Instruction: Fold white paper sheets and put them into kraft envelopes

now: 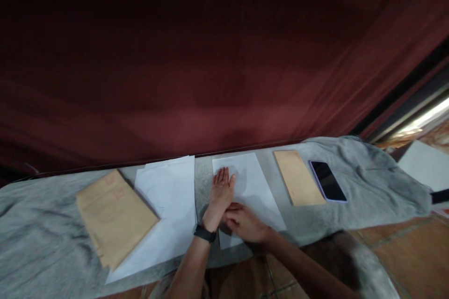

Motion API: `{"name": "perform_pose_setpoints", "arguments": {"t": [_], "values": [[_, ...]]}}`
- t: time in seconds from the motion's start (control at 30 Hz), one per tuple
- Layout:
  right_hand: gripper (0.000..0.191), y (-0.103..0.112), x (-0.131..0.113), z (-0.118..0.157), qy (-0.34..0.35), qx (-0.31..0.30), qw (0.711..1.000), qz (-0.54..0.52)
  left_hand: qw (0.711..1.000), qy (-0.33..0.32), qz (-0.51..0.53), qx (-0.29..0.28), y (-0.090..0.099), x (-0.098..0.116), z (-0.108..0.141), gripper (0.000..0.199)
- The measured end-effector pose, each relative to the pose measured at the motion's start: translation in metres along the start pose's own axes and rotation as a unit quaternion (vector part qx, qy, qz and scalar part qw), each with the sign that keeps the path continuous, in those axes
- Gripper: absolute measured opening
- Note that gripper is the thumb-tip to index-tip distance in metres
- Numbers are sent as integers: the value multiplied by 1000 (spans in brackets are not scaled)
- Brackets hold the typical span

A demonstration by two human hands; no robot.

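A white sheet of paper [257, 196] lies in front of me on a grey cloth. My left hand [221, 189], with a dark band on its wrist, rests flat on the sheet's left part, fingers stretched out. Just below it, by the left wrist, my right hand [245, 224] is over the sheet with curled fingers; whatever is in them, if anything, is hidden. To the left lies a pile of white paper [171, 196]. A stack of brown envelopes [117, 217] with red marks overlaps that pile.
A smaller brown envelope stack [298, 177] lies right of the sheet, beside a dark-screened phone [329, 181] in a purple case. The grey cloth [379, 182] is wrinkled at both ends. Behind it rises a dark red surface [217, 79]. Tiled floor [414, 243] shows below.
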State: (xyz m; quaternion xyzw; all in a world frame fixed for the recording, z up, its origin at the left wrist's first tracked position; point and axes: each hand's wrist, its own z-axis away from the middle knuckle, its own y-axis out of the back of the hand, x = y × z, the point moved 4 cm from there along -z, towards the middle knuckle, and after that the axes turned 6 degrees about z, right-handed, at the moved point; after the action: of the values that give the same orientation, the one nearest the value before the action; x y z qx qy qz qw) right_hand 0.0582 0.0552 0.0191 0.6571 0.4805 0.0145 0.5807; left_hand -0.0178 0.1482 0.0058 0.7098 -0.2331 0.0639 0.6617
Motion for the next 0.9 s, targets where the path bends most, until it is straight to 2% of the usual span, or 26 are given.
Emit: {"name": "perform_pose_setpoints", "arguments": {"t": [0.13, 0.23, 0.37, 0.47, 0.7, 0.9], "values": [[27, 35, 26, 24, -93, 98, 990, 27, 999, -50, -11, 9, -7, 15, 7, 56], [31, 48, 48, 24, -144, 131, 976, 96, 997, -72, -36, 7, -10, 22, 12, 55], [44, 41, 71, 20, -193, 112, 945, 240, 995, -77, -70, 13, -12, 23, 17, 54], [53, 31, 80, 23, -213, 88, 924, 305, 994, -75, -81, 17, -12, 22, 18, 54], [57, 35, 85, 45, -268, 103, 884, 369, 995, -21, -97, 33, -8, 12, 19, 57], [60, 39, 82, 72, -285, 122, 867, 390, 992, 14, -100, 77, -2, -2, 24, 58]]}}
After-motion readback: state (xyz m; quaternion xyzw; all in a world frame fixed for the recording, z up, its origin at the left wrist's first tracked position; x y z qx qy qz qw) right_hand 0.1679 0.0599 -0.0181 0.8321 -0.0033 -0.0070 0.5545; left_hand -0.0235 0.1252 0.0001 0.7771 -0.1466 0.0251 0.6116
